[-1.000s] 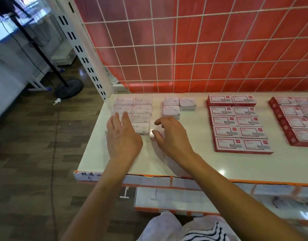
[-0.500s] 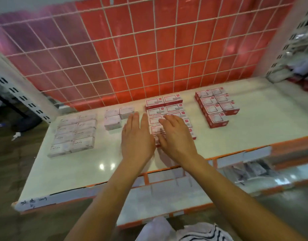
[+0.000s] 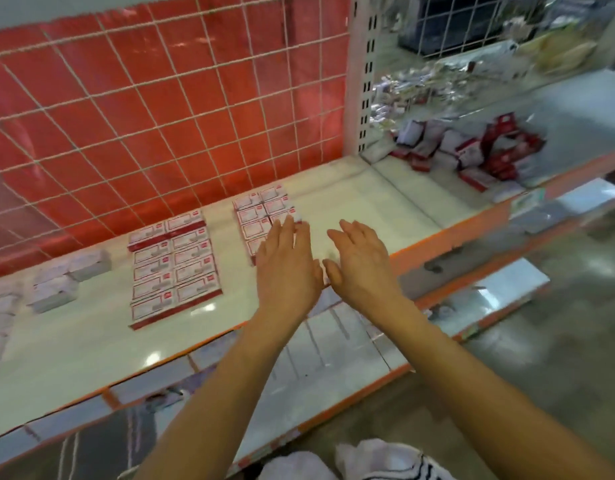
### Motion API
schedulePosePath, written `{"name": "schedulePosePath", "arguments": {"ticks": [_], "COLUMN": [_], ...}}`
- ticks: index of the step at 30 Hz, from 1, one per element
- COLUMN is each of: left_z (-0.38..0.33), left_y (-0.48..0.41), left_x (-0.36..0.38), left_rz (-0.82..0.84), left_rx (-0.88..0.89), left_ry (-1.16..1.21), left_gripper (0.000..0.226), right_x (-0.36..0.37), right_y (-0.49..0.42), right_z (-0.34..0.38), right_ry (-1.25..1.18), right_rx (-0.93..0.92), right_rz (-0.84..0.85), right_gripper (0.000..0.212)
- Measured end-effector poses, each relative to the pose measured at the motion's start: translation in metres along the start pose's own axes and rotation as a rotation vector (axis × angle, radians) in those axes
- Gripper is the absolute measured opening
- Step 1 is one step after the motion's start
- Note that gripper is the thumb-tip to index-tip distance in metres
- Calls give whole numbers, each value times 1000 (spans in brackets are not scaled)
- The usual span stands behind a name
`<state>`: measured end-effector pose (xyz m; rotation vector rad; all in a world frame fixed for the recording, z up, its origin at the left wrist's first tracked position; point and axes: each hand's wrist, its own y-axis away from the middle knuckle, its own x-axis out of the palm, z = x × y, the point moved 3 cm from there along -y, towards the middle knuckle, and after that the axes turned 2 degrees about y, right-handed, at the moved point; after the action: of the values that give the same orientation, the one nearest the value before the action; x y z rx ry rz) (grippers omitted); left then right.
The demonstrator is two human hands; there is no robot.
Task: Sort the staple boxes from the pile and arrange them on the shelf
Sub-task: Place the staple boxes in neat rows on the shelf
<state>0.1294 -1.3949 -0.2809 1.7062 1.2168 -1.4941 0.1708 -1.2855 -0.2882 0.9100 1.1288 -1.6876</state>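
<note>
Empty hands over shelf (image 3: 354, 199)
Fingers straight, holding nothing: left hand (image 3: 288, 271) overlaps a box block (image 3: 257, 211) mid-shelf, right hand (image 3: 363, 268) over bare shelf; pile (image 3: 472, 152) at shelf's right end.

A red back panel (image 3: 160, 140) overlaid by a white wire grid (image 3: 196, 114) is seen from ten to twelve o'clock, bounded at one o'clock by a slotted white upright (image 3: 358, 81), while a glossy grey floor (image 3: 559, 348) is seen at four o'clock and light is reflected off the white shelf (image 3: 91, 355) at eight o'clock.
</note>
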Motion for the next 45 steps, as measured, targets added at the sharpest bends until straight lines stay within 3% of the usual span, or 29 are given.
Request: {"name": "schedulePosePath", "arguments": {"ticks": [17, 20, 24, 26, 28, 30, 33, 37, 40, 45], "left_z": [-172, -202, -241, -254, -263, -269, -274, -278, -276, -268], "left_y": [-87, -115, -159, -176, -188, -200, -215, -231, -239, -242], "left_x": [66, 82, 98, 104, 111, 115, 125, 140, 140, 132], "left_rz": [134, 94, 222, 202, 164, 147, 302, 421, 400, 364], "left_rx": [298, 390, 414, 456, 500, 518, 430, 479, 515, 415], "left_ry": [65, 117, 121, 188, 261, 259, 120, -80, -120, -98], "left_gripper": [56, 48, 43, 38, 34, 39, 48, 74, 63, 54], "right_x": [-42, -47, -57, -68, -79, -85, -84, -78, -78, -83], "right_y": [-8, -21, -44, -56, -64, -71, -81, -91, -94, -92], "right_z": [-193, -236, -291, -313, -329, -340, -354, -368, -373, -377], "right_ry": [-28, -30, -44, -58, -41, -49, -39, -27, -34, -113], "right_rx": [362, 438, 525, 581, 613, 614, 608, 582, 539, 470], "right_rz": [-95, -91, -119, -162, -206, -220, -173, -108, -92, -132], "right_gripper": [45, 43, 31, 26, 36, 47, 54, 62, 62, 63]}}
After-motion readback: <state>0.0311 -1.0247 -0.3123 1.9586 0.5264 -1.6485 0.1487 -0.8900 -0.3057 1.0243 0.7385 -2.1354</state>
